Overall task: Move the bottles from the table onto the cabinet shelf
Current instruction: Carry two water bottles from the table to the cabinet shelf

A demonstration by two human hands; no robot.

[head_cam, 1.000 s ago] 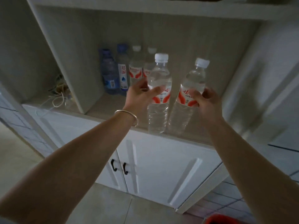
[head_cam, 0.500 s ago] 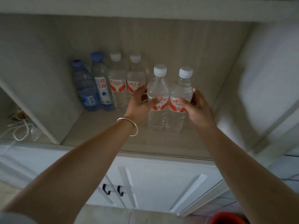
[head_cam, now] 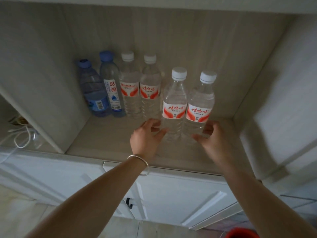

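upright on the shelf [head_cam: 109, 140], two clear-filled bottles [head_cam: 174, 107], both hands [head_cam: 145, 138] loosely open beside them.

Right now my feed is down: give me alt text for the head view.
Two white-capped bottles, the left front bottle and right front bottle, stand side by side on the cabinet shelf, with the left hand and right hand loosely open around their bases. Four more bottles line the back-left, two blue-capped.

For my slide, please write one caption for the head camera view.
Two hands set two red-labelled bottles on the cabinet shelf beside four others.
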